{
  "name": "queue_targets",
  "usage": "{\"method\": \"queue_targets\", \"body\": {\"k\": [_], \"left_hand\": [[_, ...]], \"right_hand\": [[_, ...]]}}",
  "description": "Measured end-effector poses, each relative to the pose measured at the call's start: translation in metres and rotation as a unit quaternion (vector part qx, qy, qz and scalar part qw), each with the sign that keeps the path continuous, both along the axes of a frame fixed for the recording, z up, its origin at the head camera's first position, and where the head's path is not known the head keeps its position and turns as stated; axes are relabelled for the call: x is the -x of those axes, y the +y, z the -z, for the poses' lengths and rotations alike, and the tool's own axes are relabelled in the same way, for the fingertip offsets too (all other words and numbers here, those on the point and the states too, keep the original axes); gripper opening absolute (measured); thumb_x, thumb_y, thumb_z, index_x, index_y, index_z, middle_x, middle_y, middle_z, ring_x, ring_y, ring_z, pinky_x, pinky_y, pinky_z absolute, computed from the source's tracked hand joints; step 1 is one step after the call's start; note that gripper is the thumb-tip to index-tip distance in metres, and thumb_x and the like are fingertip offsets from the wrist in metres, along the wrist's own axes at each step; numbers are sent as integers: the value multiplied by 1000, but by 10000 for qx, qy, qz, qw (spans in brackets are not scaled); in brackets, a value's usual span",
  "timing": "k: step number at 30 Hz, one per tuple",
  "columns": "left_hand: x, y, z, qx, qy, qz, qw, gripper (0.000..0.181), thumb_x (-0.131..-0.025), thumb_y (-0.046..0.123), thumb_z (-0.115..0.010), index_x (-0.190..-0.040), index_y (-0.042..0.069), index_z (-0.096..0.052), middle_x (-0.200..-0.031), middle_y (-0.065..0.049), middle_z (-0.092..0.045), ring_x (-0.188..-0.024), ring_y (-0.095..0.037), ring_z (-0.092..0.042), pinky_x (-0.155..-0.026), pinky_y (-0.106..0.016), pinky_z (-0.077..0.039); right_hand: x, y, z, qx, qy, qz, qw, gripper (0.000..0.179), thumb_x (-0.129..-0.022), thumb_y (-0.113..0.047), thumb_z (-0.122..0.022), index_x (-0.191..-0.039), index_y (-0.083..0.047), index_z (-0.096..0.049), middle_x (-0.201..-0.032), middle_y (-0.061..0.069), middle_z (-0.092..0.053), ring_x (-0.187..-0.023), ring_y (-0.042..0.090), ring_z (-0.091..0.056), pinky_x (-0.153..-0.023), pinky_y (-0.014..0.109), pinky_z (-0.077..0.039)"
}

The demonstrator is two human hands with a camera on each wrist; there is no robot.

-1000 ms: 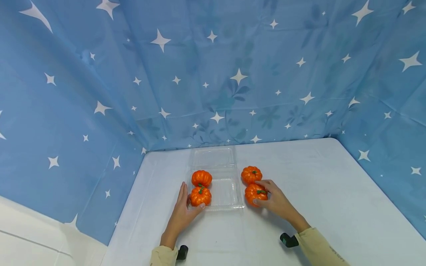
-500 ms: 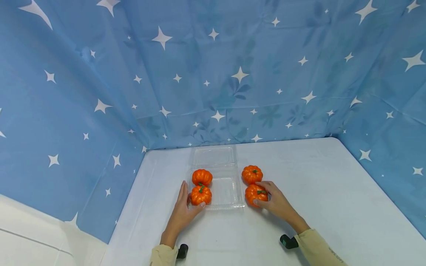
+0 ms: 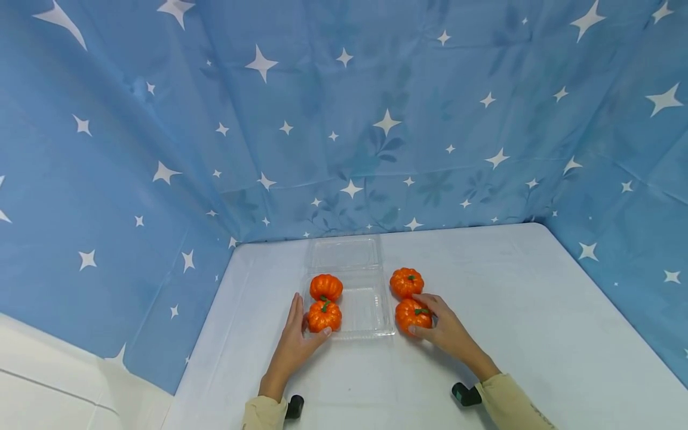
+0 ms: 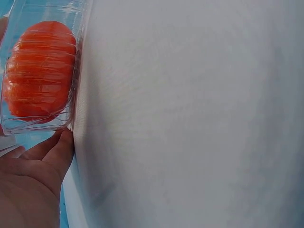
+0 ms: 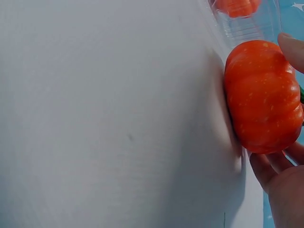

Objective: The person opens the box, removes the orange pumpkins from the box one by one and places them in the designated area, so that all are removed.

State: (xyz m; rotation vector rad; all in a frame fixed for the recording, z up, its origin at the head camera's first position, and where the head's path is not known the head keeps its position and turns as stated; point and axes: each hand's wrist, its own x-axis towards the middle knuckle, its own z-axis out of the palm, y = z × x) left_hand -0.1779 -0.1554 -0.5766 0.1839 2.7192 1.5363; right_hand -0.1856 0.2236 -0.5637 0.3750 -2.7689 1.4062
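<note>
A clear plastic box (image 3: 368, 310) lies open on the white table, its lid (image 3: 344, 254) folded back flat. Inside, along the left side, sit two orange toy pumpkins: a far one (image 3: 325, 287) and a near one (image 3: 324, 316), which shows through the wall in the left wrist view. My left hand (image 3: 294, 346) rests against the box's near left corner, fingers straight along the side, thumb at the front. Right of the box, my right hand (image 3: 448, 328) grips a pumpkin (image 3: 411, 316) between thumb and fingers; it appears to rest on the table. Another pumpkin (image 3: 407, 282) stands just behind it.
The white table (image 3: 516, 286) extends to the right and towards the front. A blue curtain (image 3: 376, 149) with white stars hangs behind and along both sides. Small black devices (image 3: 466, 394) are at both wrists.
</note>
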Motion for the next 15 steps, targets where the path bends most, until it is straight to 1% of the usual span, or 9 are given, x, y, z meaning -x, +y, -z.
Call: {"method": "queue_targets", "body": {"k": [4,10,15], "left_hand": [[-1,0,0,3,1,8,10000,118,-93,50,-81,-171,1,-8,-179,-13,-2,-157,-40,-31,-120,-46,-37],[-1,0,-1,52,-28,-20,10000,118,-93,52,-81,-171,1,-8,-180,-13,-2,-156,-40,-32,-120,-47,-37],[-1,0,-1,95,0,-13,10000,117,-94,53,-80,-171,1,-9,-180,-12,-2,-156,-39,-33,-119,-46,-38]], "right_hand": [[0,0,-4,-33,68,60,10000,74,-89,-28,-87,-152,-5,-56,-154,24,-48,-140,49,-47,-110,74,-42],[2,0,-13,139,246,143,9995,71,-91,-24,-87,-151,-4,-56,-157,24,-44,-144,50,-42,-110,79,-38],[5,-3,-21,192,391,128,9990,73,-91,-24,-86,-154,-4,-54,-159,24,-39,-146,50,-37,-111,80,-36]]}}
